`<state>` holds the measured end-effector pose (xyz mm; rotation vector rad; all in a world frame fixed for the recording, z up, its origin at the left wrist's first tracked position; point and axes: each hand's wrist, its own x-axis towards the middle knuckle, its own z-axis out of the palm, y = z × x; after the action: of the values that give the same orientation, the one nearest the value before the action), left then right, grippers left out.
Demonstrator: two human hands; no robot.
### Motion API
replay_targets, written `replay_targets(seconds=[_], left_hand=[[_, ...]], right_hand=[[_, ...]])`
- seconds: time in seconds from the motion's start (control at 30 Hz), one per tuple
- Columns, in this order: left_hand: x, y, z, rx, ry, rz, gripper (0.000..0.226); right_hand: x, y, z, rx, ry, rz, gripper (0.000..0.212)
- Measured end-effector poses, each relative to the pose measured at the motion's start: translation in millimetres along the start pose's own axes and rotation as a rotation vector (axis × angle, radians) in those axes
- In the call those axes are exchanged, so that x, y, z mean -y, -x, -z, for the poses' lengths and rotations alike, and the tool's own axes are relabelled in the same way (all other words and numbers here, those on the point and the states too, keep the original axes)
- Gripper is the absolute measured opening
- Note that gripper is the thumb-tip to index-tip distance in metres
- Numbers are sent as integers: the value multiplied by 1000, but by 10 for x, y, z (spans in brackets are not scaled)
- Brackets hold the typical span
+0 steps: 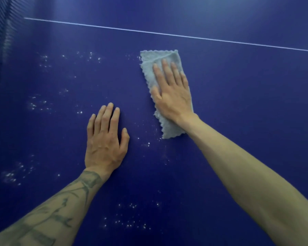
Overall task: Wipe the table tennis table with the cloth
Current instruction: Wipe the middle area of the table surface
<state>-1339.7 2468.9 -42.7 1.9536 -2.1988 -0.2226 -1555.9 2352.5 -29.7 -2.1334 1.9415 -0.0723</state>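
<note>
Right hand flat on the cloth, fingers straight, pressing it to the blue table.
Left hand lies open on bare surface just beside; white specks, perhaps droplets, scatter leftward, white line beyond, net at far left.

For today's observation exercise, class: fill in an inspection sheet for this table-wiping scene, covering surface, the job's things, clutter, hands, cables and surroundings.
Surface: blue table with a white line; white specks scattered left of and below the cloth.
Job's things: grey cloth, folded, lying flat on the table.
Clutter: nothing seen.
Hands: right hand presses flat on the cloth; left hand rests flat on bare table.
Cables: nothing seen.
Surroundings: what looks like the net at far left; nothing else seen.
</note>
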Motion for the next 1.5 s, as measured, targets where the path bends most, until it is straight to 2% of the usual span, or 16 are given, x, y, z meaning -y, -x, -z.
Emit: replay_targets(seconds=[0.13, 0.27, 0.4, 0.5, 0.63, 0.7, 0.77, 0.9, 0.97, 1.03, 1.13, 1.2, 1.27, 1.33, 1.43, 1.5], left_hand=[[8, -10, 9, 4, 6, 6, 61], [16, -6, -2, 4, -2, 5, 61], [5, -15, 1, -4, -13, 3, 61], [-4, -27, 13, -1, -1, 4, 62], [2, -15, 10, 7, 9, 11, 62], [1, -13, 8, 10, 12, 9, 62], [-2, -18, 6, 4, 12, 8, 62], [-6, -11, 14, -17, 7, 2, 61], [-10, -8, 21, -14, 15, 0, 61], [-6, -12, 25, -6, 25, 6, 62], [-7, -11, 30, 7, 21, 9, 62], [-5, -9, 30, 12, 25, 6, 62], [-6, -8, 29, 10, 26, 6, 62], [-10, -10, 27, 6, 26, 6, 62], [-7, -8, 29, -6, 22, 3, 61], [-6, -7, 29, -11, 27, 6, 61]], right_hand=[[-292, -187, 123, -36, -5, -229, 67], [36, -603, 120, -89, -38, -342, 68], [451, -444, 25, -8, 38, -9, 67], [303, -62, -8, 32, 99, 215, 67], [-196, -30, 115, 22, 62, -59, 67], [-178, -186, 141, -20, 22, -208, 66], [41, -307, 103, -38, -4, -243, 68], [477, 49, -83, 10, 78, 109, 69], [384, 378, -139, 4, 94, 244, 67], [103, 566, -106, 3, 95, 176, 67], [-193, 533, 3, 6, 58, -99, 68], [-110, 381, 22, -22, 15, -222, 69], [125, 249, -20, -42, -8, -247, 70], [356, 276, -98, -34, 4, -136, 69], [443, 677, -225, -8, 67, 164, 68], [216, 898, -222, -5, 81, 172, 68]])
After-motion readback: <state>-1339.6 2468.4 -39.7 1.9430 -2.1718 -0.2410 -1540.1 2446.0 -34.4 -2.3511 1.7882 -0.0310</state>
